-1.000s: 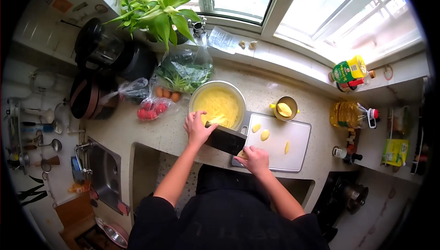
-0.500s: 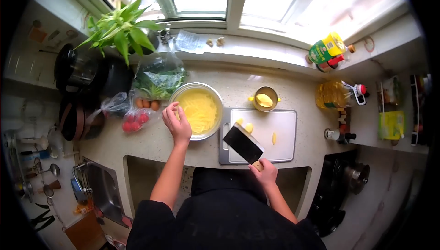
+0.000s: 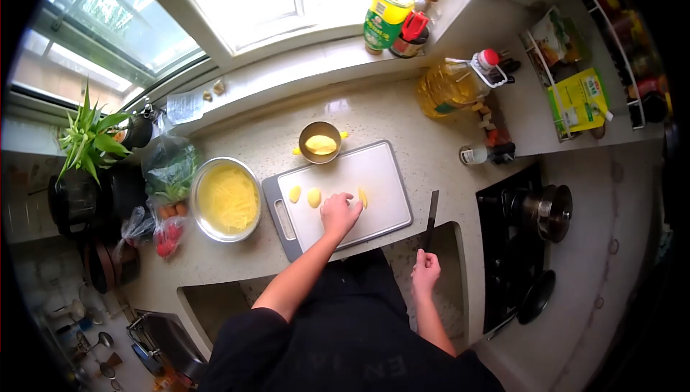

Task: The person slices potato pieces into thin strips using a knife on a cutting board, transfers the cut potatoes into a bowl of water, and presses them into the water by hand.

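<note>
My left hand point(image 3: 341, 213) is over the cutting board point(image 3: 377, 176), fingers apart and bent beside a thin yellow slice point(image 3: 363, 197); whether they touch it is unclear. Two more yellow pieces point(image 3: 314, 198) lie on the board to its left. Closed round the handle of a cleaver point(image 3: 431, 219), my right hand point(image 3: 425, 270) is right of the board, with the blade seen edge-on. A bowl of yellow shreds point(image 3: 228, 198) stands left of the board. Behind the board is a small pot point(image 3: 311, 133) with a peeled yellow piece in it.
An oil bottle point(image 3: 447, 88) and a small jar point(image 3: 472, 155) stand at the back right. The stove point(image 3: 496, 248) is at the right. Bagged greens point(image 3: 171, 169), eggs and a bag of red items point(image 3: 168, 237) lie left of the bowl. A sink is at lower left.
The view has turned right. My left hand has left the bowl and reached over the board. My right hand has carried the cleaver off the board to the right, its blade now turned edge-on.
</note>
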`<action>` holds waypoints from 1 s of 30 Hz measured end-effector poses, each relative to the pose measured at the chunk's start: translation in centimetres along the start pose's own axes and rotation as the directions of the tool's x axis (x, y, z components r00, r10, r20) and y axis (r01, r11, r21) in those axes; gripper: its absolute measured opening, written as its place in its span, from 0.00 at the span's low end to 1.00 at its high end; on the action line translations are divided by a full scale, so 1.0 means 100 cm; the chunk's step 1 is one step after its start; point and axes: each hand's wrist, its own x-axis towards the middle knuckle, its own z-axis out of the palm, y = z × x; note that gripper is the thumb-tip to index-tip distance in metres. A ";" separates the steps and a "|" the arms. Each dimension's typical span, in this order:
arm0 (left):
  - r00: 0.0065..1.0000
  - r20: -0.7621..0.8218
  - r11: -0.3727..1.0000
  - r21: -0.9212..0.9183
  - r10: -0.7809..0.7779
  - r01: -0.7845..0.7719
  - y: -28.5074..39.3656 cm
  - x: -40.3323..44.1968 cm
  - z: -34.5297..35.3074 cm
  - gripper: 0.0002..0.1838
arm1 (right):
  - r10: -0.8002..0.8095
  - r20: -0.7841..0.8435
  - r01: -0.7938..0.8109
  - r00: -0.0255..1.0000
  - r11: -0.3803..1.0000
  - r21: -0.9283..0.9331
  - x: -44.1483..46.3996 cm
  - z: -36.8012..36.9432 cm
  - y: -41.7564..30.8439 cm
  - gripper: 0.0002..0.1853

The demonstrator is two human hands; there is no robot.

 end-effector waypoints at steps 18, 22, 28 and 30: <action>0.998 -0.062 0.978 0.209 0.015 -0.002 0.014 0.024 0.051 0.07 | -0.201 0.228 0.255 0.953 0.937 -0.239 0.068 -0.017 -0.016 0.17; 1.000 -0.008 0.972 0.235 -0.002 0.004 0.009 0.021 0.041 0.08 | -0.228 0.260 0.296 0.938 0.918 -0.264 0.081 -0.009 -0.021 0.19; 0.956 0.059 0.929 -0.225 -0.288 0.294 -0.020 0.013 -0.011 0.17 | -0.236 0.313 0.330 0.920 0.897 -0.292 0.092 0.006 -0.025 0.19; 0.938 -0.006 0.838 -0.452 -0.347 0.307 -0.041 0.009 -0.039 0.13 | -0.248 0.324 0.348 0.913 0.888 -0.299 0.094 0.014 -0.025 0.19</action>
